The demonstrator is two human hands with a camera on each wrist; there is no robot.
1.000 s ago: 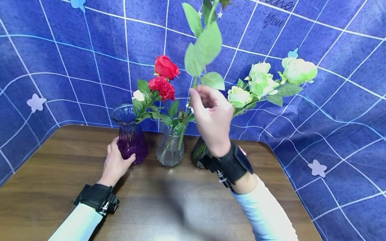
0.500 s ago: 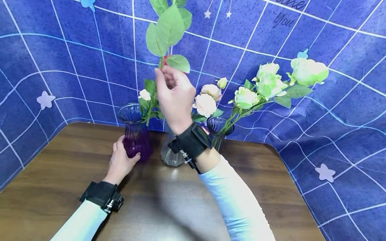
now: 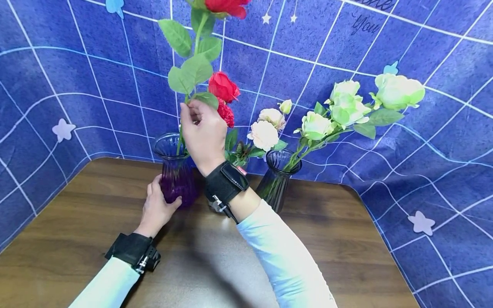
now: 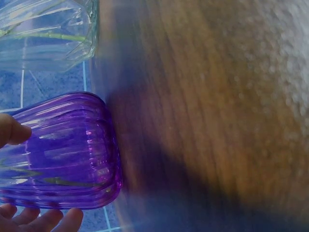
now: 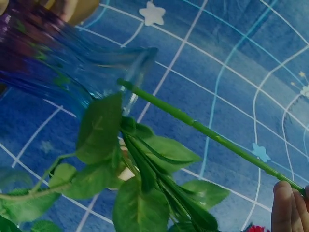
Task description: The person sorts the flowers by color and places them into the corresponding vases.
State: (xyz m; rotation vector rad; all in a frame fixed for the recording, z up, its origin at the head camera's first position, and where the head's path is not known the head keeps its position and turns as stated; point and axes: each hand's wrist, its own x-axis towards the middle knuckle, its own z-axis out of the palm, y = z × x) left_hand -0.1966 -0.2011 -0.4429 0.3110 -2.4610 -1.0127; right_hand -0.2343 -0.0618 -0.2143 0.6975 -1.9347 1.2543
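Note:
My left hand holds the lower part of a purple glass vase standing on the table. In the left wrist view the thumb lies on one side of that vase and the fingertips on the other. With thumb and fingers, my right hand pinches the green stem of a tall red rose, whose bloom is partly cut off at the top. In the right wrist view the stem slants down and its cut end overlaps the vase's mouth; whether it is inside, I cannot tell. Leafy stems stand in this vase.
A clear vase mostly hidden behind my right wrist holds a red rose, a red carnation and pale pink blooms. A dark glass vase with pale green roses stands right. A blue patterned cloth hangs behind the table.
My right hand has moved left with the red rose, from above the clear vase to above the purple vase, then lower. The left hand stays on the purple vase.

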